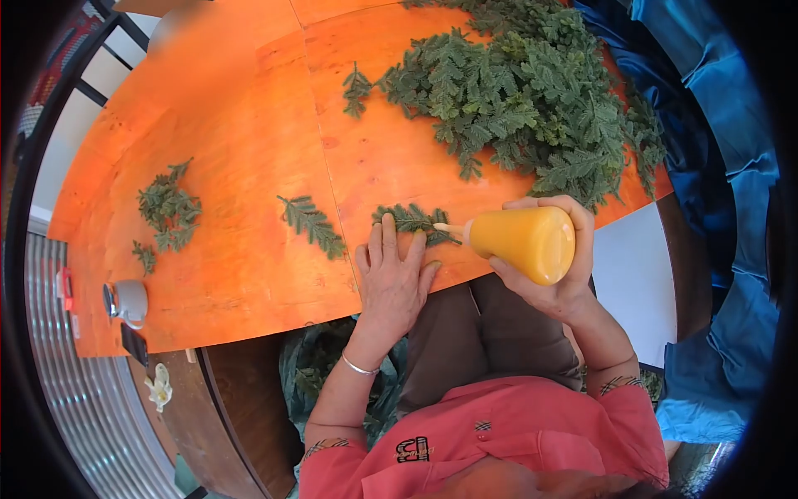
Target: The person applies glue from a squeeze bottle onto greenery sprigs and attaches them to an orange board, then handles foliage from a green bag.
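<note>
My right hand (573, 249) is wrapped round a yellow squeeze bottle (524, 241), tipped on its side with its nozzle pointing left. The nozzle tip meets the stem end of a green leafy sprig (407, 218) lying on the orange table (241, 241). My left hand (392, 270) rests flat with its fingers spread, fingertips pressing on that sprig. Left of it lies another single sprig (312, 224), apart from my hand. Whether anything has come out of the nozzle cannot be made out.
A big heap of green sprigs (532, 100) covers the table's far right, with a small sprig (357, 90) beside it. At the left are a little pile of sprigs (169, 208), a grey mug (129, 301) and a dark phone-like object (135, 344). Blue cloth (706, 366) hangs at the right.
</note>
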The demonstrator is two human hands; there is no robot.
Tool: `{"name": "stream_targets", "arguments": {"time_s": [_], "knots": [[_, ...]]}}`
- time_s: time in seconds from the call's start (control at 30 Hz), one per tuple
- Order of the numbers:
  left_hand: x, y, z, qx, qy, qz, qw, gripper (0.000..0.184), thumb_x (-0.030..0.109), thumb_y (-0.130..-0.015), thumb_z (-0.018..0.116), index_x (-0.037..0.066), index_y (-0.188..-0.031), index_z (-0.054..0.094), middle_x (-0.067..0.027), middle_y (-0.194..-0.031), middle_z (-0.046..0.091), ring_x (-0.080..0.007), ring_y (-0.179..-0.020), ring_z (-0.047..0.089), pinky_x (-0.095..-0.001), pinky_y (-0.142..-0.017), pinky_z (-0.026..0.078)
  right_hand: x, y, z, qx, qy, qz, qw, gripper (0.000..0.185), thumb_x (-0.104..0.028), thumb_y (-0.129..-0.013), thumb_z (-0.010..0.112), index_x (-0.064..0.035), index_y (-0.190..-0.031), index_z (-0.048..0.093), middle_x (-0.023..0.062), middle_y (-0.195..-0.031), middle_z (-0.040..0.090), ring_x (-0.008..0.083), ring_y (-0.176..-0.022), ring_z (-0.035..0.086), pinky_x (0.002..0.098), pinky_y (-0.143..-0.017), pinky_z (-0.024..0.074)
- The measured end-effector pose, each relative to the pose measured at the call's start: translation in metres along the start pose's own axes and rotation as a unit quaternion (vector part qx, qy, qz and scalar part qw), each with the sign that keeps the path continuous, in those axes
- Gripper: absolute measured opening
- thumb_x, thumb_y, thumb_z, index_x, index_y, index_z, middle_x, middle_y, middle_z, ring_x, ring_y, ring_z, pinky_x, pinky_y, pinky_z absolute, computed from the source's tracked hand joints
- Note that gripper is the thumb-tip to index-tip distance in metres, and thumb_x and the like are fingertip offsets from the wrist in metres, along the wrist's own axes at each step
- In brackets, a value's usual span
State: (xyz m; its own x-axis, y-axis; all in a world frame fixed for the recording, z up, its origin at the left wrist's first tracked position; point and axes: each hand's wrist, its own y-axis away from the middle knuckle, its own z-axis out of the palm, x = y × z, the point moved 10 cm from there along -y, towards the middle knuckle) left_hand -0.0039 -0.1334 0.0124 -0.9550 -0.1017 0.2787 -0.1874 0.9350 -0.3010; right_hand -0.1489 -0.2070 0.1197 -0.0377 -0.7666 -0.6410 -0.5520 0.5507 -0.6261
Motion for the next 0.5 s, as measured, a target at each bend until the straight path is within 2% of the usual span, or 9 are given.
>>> {"name": "stream_targets", "arguments": {"time_s": [0.2,0.4,0.5], "knots": [[0.000,0.001,0.000,0.007,-0.002,0.002,1.000,0.043,0.027,-0.086,0.067,0.005,-0.122,0.059,-0.0291,-0.138,0.040,-0.0414,-0.124,0.039,-0.0491,-0.098,0.031,0.005,0.012,-0.013,0.007,-0.013,0.034,0.999,0.079,-0.005,-0.070,0.084,-0.0011,-0.129,0.032,0.0148,-0.115,0.058,0.0218,-0.098,0.061,0.0344,-0.086,0.0510],[0.002,-0.002,-0.002,0.030,0.001,-0.006,1.000,0.036,0.021,-0.086,0.067,0.006,-0.118,0.060,-0.0276,-0.135,0.044,-0.0409,-0.121,0.042,-0.0473,-0.097,0.033,0.007,0.024,-0.030,0.015,-0.018,0.026,0.999,0.079,-0.004,-0.071,0.083,-0.0012,-0.129,0.031,0.0171,-0.115,0.057,0.0233,-0.098,0.062,0.0357,-0.084,0.0524],[0.002,-0.001,0.000,0.038,0.008,-0.006,0.999,0.032,0.022,-0.089,0.064,0.007,-0.116,0.060,-0.0305,-0.134,0.044,-0.0412,-0.121,0.042,-0.0489,-0.096,0.031,0.006,0.027,-0.038,0.036,-0.038,0.018,0.998,0.080,-0.004,-0.071,0.084,-0.0009,-0.129,0.029,0.0180,-0.116,0.057,0.0238,-0.098,0.063,0.0359,-0.083,0.0530]]}}
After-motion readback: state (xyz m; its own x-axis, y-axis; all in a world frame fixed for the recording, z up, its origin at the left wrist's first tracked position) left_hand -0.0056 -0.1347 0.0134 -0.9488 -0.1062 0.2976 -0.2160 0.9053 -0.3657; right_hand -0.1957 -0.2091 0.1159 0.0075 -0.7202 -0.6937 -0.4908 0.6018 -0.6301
